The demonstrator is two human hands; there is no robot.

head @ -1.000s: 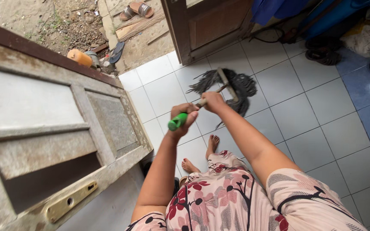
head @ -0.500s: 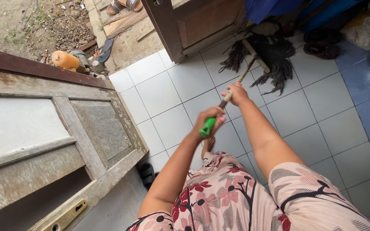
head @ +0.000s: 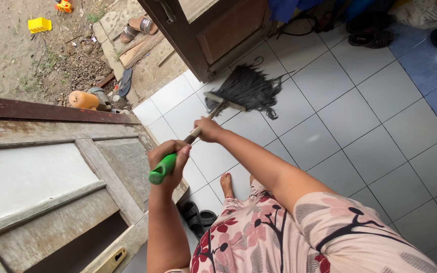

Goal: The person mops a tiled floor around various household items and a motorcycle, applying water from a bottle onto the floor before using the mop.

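**Mop worked across white floor tiles by an open doorway**

Hands first, from the head view: the left hand (head: 169, 156) is clenched around the green grip at the top end of the mop handle (head: 194, 132), and the right hand (head: 209, 129) is wrapped around the bare shaft just below it, nearer the head. The handle slants from the green end down to the dark string mop head (head: 249, 88), which lies spread on the tiled floor (head: 375, 136), close to the foot of a brown wooden door (head: 213, 35). A weathered grey door leaf (head: 51, 177) stands to the left, its edge just beside the left hand. One bare foot (head: 227, 185) rests on the tiles under the arms, with dark sandals (head: 198, 220) near it. Outside, beyond the threshold, lie an orange bottle (head: 83, 100), brown sandals (head: 137, 28) and a yellow block (head: 39, 24) on bare ground.
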